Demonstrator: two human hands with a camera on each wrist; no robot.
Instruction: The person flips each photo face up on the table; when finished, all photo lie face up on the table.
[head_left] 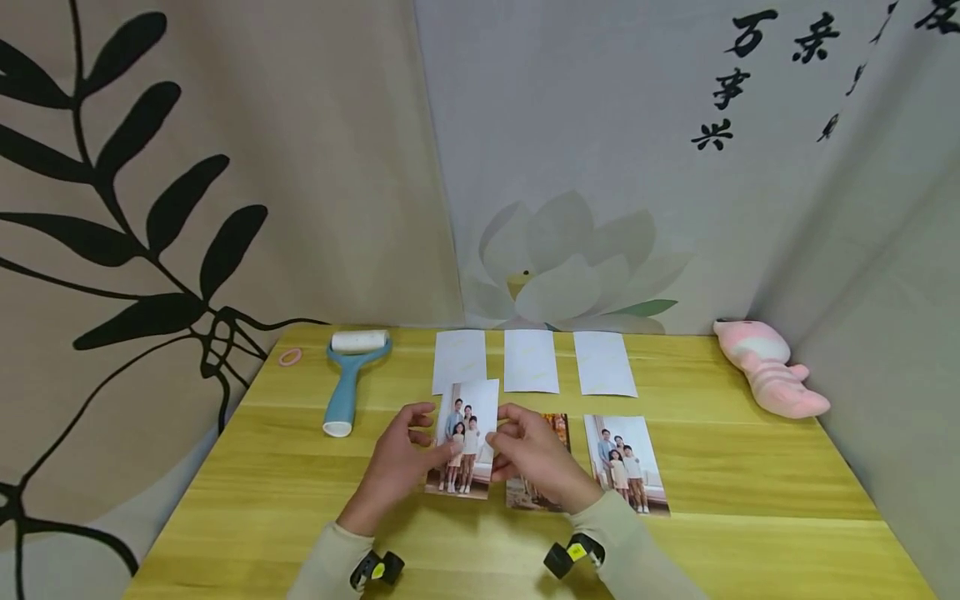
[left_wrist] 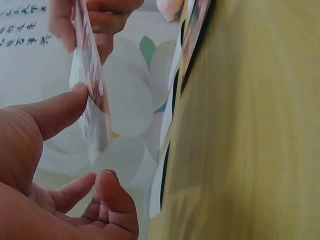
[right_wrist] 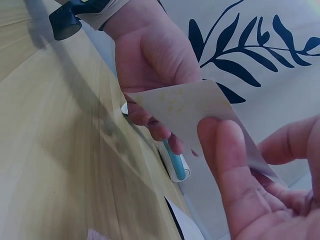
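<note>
A family photo print [head_left: 471, 442] is held above the front part of the table, its picture side showing in the head view. My right hand [head_left: 542, 454] pinches its right edge between thumb and fingers. The left hand [head_left: 401, 467] lays its thumb on the picture's left part; in the left wrist view the fingers [left_wrist: 116, 192] are loosely bent, apart from the print. Faint yellowish marks show on the white back of the print [right_wrist: 185, 102] in the right wrist view. Partly hidden under my right hand lies a second photo [head_left: 525, 496]; another family photo [head_left: 628, 467] lies to its right.
Three white cards [head_left: 531, 361] lie in a row farther back on the wooden table [head_left: 750, 467]. A blue-handled roller [head_left: 345, 387] and a small pink ring [head_left: 290, 357] lie at the left. A pink plush toy [head_left: 772, 371] rests near the right back corner, before the fabric backdrop.
</note>
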